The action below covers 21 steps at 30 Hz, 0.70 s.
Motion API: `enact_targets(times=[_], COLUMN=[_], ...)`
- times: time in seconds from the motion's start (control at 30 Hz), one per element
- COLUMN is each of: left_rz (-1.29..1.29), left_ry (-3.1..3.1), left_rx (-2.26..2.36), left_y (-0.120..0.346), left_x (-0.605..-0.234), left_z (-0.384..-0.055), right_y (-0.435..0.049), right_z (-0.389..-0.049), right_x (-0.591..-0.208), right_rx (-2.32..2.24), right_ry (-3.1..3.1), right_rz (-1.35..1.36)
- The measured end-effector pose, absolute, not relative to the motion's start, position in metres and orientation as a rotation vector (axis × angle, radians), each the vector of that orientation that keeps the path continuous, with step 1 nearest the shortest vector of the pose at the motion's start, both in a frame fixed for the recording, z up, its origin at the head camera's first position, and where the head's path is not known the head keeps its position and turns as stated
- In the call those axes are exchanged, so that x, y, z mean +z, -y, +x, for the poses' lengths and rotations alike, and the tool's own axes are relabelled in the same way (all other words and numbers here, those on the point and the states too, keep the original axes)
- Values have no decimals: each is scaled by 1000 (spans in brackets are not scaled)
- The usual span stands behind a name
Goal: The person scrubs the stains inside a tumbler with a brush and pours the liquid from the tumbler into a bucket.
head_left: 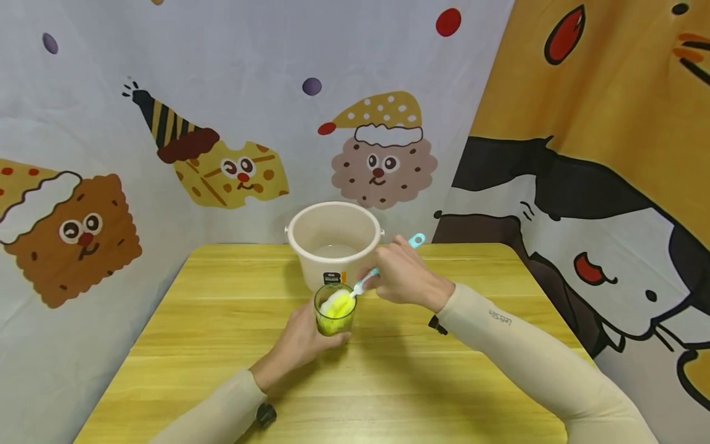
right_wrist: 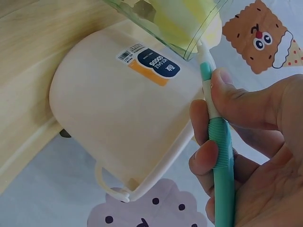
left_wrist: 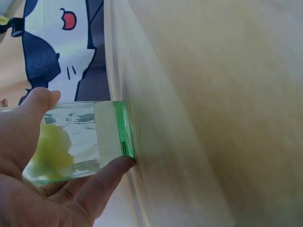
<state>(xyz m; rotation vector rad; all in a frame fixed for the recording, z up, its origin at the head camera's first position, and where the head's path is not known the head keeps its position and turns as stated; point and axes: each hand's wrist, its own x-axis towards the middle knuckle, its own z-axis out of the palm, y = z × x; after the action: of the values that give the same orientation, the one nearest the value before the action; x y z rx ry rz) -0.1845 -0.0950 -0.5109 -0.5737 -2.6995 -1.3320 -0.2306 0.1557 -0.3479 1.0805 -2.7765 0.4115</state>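
Observation:
A clear greenish drinking glass [head_left: 335, 320] is tilted a little in front of the bucket, and my left hand [head_left: 302, 336] grips it round its side. In the left wrist view the thick green base of the glass [left_wrist: 124, 127] is close to the tabletop; I cannot tell if they touch. My right hand [head_left: 402, 274] holds the teal and white handle of a sponge cup brush [right_wrist: 221, 156]. The brush's yellow and white sponge head [head_left: 338, 305] is inside the glass, showing through its wall.
Just behind the glass stands a cream plastic bucket [head_left: 310, 262] with a label on its front and a little liquid visible at its bottom. The wooden table [head_left: 222, 308] ends at a printed cartoon curtain [head_left: 249, 74] at the back and sides.

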Motion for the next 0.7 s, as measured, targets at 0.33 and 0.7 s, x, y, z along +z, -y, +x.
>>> enact_targets(times=[0.33, 0.7], left_rz=[-556, -540], left_ry=[2707, 2721], left_rx=[-1356, -1348], left_y=[94, 93], left_x=[-510, -507], left_z=[-185, -184], right_y=[-158, -157], right_z=[-230, -226], right_x=[-349, -342], right_rx=[406, 384], right_ry=[2790, 2743], right_rz=[1064, 1063])
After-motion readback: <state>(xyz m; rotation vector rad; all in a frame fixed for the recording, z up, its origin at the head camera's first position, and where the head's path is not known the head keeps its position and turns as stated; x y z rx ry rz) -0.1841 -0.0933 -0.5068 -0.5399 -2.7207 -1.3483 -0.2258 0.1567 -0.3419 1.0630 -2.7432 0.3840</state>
